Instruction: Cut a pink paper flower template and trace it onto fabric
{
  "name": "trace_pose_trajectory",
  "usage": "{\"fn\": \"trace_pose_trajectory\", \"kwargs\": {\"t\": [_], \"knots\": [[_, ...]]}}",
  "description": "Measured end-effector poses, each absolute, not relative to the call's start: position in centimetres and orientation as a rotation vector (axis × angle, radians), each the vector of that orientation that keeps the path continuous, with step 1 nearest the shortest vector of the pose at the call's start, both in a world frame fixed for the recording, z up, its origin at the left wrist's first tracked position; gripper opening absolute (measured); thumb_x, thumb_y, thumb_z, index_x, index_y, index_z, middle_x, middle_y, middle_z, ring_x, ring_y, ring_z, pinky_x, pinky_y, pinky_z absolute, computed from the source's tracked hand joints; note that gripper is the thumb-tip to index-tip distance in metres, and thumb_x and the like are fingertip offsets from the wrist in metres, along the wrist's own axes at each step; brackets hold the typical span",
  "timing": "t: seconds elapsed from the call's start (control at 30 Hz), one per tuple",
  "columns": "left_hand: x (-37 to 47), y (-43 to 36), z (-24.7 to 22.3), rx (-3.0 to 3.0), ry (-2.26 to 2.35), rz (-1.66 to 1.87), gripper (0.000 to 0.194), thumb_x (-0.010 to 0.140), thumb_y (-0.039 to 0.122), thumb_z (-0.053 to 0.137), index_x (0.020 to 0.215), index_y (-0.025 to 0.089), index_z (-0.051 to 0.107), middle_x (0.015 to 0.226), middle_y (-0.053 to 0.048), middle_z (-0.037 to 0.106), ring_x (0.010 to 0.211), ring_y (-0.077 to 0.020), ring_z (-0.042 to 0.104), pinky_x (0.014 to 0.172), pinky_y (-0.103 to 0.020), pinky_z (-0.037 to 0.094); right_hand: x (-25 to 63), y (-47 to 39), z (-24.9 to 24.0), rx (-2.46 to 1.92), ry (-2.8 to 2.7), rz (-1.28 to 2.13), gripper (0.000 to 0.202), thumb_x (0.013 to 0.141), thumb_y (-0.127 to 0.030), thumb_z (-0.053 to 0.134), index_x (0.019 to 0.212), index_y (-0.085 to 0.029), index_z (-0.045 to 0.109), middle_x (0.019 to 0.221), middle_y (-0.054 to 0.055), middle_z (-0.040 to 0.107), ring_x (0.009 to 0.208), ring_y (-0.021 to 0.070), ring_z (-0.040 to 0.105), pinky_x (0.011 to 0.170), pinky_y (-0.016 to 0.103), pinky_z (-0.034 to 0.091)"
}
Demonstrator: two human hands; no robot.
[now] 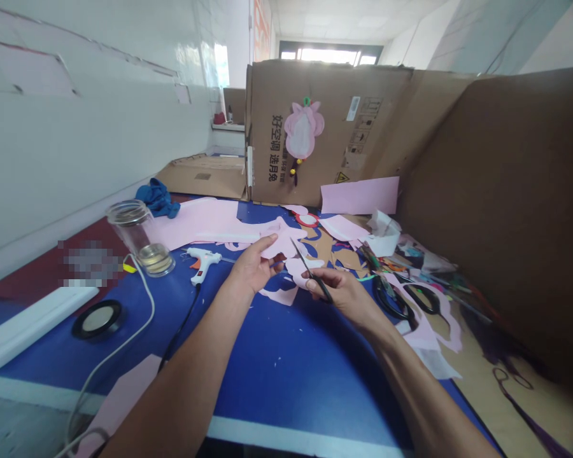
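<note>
A pink cut-out sheet piece [282, 243] with a wavy, petal-like outline is pinched between the thumb and fingers of my left hand [255, 262]. My right hand [342, 294] grips dark-handled scissors [315, 278], their blades pointing up and left beside the edge of that piece. Another pink piece [297, 270] hangs just below, close to the scissors; whether it is joined to the held one I cannot tell. Beneath the hands a pink offcut [281, 295] lies on the blue tabletop [272, 375]. My fingers partly cover the scissor handles.
Left of my hands are a white glue gun [203, 262], a glass jar [146, 245], a roll of black tape [97, 319] and a white cable [149, 292]. Pink sheets and scraps, with larger scissors [395, 299], clutter the right. Cardboard [334, 146] walls the back and right.
</note>
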State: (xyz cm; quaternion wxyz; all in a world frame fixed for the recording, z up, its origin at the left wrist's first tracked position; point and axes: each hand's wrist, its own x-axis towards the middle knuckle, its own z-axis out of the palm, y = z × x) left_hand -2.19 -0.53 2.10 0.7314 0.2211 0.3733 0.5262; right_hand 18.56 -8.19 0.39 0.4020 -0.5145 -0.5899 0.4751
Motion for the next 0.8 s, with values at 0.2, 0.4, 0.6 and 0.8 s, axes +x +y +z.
{"fn": "trace_pose_trajectory", "kwargs": {"t": [0.2, 0.4, 0.6, 0.8], "knots": [[-2.5, -0.1, 1.6, 0.514, 0.892, 1.173, 0.028, 0.077, 0.018, 0.094, 0.091, 0.019, 0.070, 0.083, -0.007, 0.076, 0.062, -0.0172, 0.068, 0.054, -0.027, 0.054, 18.8, -8.0, -0.1, -1.282, -1.512, 1.209, 0.055, 0.075, -0.065, 0.091, 0.103, -0.019, 0.085, 0.078, 0.001, 0.068, 0.072, 0.0179, 0.058, 0.071, 0.032, 0.047], [-1.6, -0.4, 1.5, 0.561, 0.897, 1.282, 0.041, 0.074, 0.011, 0.096, 0.092, 0.020, 0.060, 0.087, -0.006, 0.077, 0.066, -0.0170, 0.071, 0.055, -0.025, 0.055, 18.9, -8.1, 0.0, -1.283, -1.556, 1.192, 0.054, 0.079, -0.067, 0.088, 0.106, -0.019, 0.084, 0.071, -0.001, 0.063, 0.071, 0.0175, 0.055, 0.070, 0.031, 0.043], [-1.4, -0.5, 1.7, 0.583, 0.906, 1.303, 0.041, 0.073, 0.008, 0.097, 0.091, 0.019, 0.061, 0.089, -0.007, 0.076, 0.068, -0.0175, 0.072, 0.058, -0.026, 0.058, 18.8, -8.1, -0.3, -1.249, -1.492, 1.269, 0.054, 0.075, -0.064, 0.093, 0.105, -0.020, 0.083, 0.081, 0.000, 0.068, 0.075, 0.0178, 0.058, 0.073, 0.031, 0.044], [-1.2, -0.7, 1.7, 0.596, 0.891, 1.297, 0.039, 0.075, 0.008, 0.096, 0.090, 0.018, 0.062, 0.093, -0.009, 0.077, 0.070, -0.0190, 0.073, 0.059, -0.029, 0.059, 18.8, -8.2, -0.2, -1.281, -1.494, 1.256, 0.054, 0.074, -0.065, 0.094, 0.105, -0.022, 0.084, 0.082, 0.001, 0.070, 0.075, 0.0185, 0.058, 0.071, 0.031, 0.045]]}}
